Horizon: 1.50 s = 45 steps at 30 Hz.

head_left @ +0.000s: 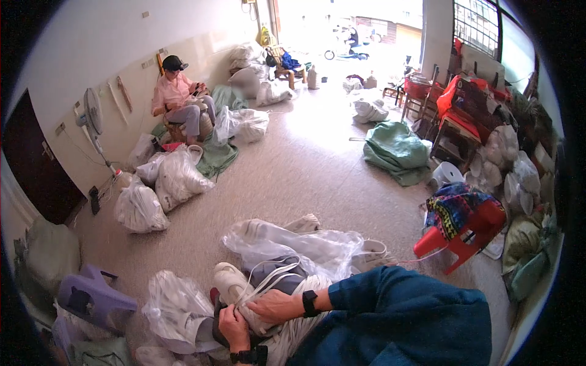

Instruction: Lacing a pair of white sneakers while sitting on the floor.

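My left hand (234,327) is closed, its fingertips pinched together at the near end of a pale bundle in my lap; what they pinch is too small to make out. Just to its right, my right hand (276,306) bends its fingers around white strips (278,272), which loop up and away from it. Beyond both hands lies a rounded white piece (229,279), perhaps a shoe or a coil. More long white strips (299,314) hang under my right wrist. Each wrist wears a black band.
Clear plastic bags (305,244) of white material lie ahead, another bag (177,308) at left. A purple stool (101,296) stands left, a red stool (473,235) with patterned cloth right. Farther off are a green sack (397,152), a fan (93,113) and a seated person (182,97).
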Motion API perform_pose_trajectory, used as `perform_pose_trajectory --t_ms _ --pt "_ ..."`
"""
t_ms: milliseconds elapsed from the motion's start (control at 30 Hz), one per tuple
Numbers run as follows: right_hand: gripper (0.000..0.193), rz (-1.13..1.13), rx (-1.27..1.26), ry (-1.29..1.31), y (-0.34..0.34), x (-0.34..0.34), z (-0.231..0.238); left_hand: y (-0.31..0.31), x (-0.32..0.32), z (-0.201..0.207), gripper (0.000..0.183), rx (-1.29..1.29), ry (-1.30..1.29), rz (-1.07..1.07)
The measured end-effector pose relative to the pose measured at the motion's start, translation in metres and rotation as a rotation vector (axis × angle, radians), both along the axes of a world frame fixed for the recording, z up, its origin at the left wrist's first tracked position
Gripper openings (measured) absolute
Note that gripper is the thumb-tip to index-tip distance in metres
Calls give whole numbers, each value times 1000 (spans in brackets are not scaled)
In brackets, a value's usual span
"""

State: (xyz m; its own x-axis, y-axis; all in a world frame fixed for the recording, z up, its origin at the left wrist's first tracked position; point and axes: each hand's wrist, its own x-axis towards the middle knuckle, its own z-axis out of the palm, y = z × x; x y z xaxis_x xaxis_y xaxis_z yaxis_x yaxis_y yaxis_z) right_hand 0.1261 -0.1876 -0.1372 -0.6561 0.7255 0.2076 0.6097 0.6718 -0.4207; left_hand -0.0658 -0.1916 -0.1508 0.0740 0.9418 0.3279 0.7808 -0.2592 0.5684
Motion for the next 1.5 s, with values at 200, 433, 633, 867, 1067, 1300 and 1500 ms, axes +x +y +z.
perform_pose_trajectory --t_ms 200,433,633,867,1067,1300,1500 --pt "17 113 23 -11 12 -20 -6 0 -4 3 17 12 -40 -105" --pt "14 174 67 -231 15 -22 -1 6 -11 -1 17 -34 60 -159" --pt "13 194 72 -237 16 -23 0 6 -4 -11 14 36 131 -144" --pt "13 244 44 -204 15 -20 0 8 -11 -12 13 -10 180 -104" --pt "12 145 -121 -72 34 -31 8 10 -14 -2 10 0 -51 -164" --pt "10 82 104 -271 47 -42 2 11 -21 -6 11 4 -187 -159" --pt "15 79 165 -412 45 -51 -10 19 -23 -15 14 -36 -196 -152"
